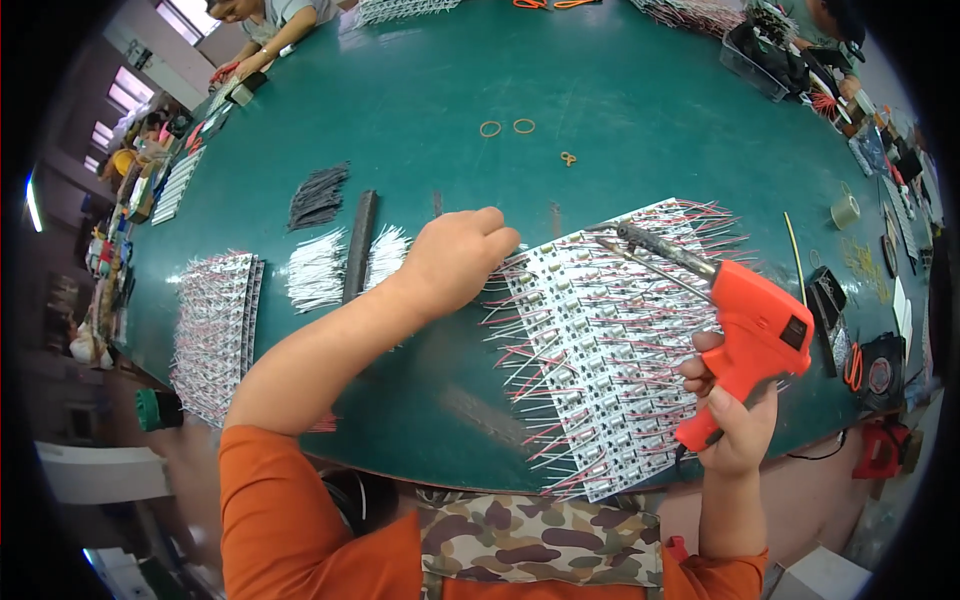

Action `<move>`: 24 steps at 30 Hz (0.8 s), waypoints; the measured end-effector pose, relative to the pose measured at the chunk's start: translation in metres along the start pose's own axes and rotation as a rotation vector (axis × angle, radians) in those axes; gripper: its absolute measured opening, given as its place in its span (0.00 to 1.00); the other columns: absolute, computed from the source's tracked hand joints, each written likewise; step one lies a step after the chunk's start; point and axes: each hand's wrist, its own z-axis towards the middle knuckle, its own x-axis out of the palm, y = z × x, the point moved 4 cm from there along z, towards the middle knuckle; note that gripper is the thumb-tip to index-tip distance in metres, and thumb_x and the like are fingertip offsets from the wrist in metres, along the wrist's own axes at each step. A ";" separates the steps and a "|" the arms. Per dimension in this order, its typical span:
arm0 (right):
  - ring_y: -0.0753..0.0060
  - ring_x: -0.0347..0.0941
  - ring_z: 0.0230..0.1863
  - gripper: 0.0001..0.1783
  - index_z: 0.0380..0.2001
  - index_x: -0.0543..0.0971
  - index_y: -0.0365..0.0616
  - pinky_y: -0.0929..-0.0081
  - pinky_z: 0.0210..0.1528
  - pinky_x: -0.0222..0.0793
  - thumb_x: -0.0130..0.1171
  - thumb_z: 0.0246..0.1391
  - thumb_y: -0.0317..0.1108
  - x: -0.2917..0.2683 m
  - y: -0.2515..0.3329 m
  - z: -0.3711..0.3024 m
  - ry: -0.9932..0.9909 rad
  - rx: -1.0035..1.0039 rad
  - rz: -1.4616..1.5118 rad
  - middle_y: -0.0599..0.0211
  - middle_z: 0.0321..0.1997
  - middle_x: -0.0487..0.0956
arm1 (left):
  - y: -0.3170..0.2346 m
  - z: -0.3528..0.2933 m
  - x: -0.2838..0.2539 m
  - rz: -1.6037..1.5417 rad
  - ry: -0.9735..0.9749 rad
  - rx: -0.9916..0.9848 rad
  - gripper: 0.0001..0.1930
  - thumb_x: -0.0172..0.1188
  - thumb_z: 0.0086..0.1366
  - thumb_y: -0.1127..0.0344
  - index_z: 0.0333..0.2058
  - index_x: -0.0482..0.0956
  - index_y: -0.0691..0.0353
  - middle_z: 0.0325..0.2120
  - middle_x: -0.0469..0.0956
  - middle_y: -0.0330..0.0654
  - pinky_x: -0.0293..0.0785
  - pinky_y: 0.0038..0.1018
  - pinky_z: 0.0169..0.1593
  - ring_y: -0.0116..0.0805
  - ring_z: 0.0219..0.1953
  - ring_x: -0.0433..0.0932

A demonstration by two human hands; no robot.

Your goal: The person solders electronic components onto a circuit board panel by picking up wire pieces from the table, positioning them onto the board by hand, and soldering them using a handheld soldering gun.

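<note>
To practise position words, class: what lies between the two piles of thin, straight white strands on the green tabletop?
In the head view, a long, dark, narrow bar lies between the left pile and the right pile.

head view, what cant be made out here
All in the head view:
Bare left hand: anything pinched, hidden by its fingers.
White wired circuit boards: partly hidden by the red plastic soldering gun and bare right hand.
Thin white strips: partly hidden by the left forearm.
</note>
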 end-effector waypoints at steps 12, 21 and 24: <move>0.73 0.77 0.45 0.23 0.54 0.71 0.32 0.73 0.49 0.73 0.59 0.53 0.20 0.030 -0.018 0.013 0.172 -0.023 -0.238 0.57 0.49 0.80 | -0.002 0.003 0.007 0.052 0.015 0.203 0.09 0.56 0.54 0.69 0.36 0.78 0.59 0.31 0.74 0.41 0.74 0.37 0.36 0.42 0.33 0.77; 0.74 0.77 0.35 0.16 0.46 0.75 0.33 0.75 0.38 0.73 0.61 0.53 0.22 0.038 -0.030 0.022 0.174 -0.094 -0.408 0.63 0.38 0.80 | 0.000 0.003 0.009 0.049 -0.003 0.242 0.09 0.56 0.53 0.69 0.35 0.78 0.59 0.30 0.74 0.40 0.75 0.35 0.35 0.41 0.32 0.77; 0.72 0.77 0.32 0.15 0.43 0.77 0.34 0.74 0.35 0.72 0.62 0.52 0.23 0.042 -0.030 0.025 0.201 -0.137 -0.488 0.64 0.34 0.80 | 0.000 0.001 0.009 0.046 -0.010 0.246 0.09 0.57 0.53 0.69 0.35 0.78 0.59 0.30 0.75 0.40 0.75 0.35 0.35 0.40 0.33 0.77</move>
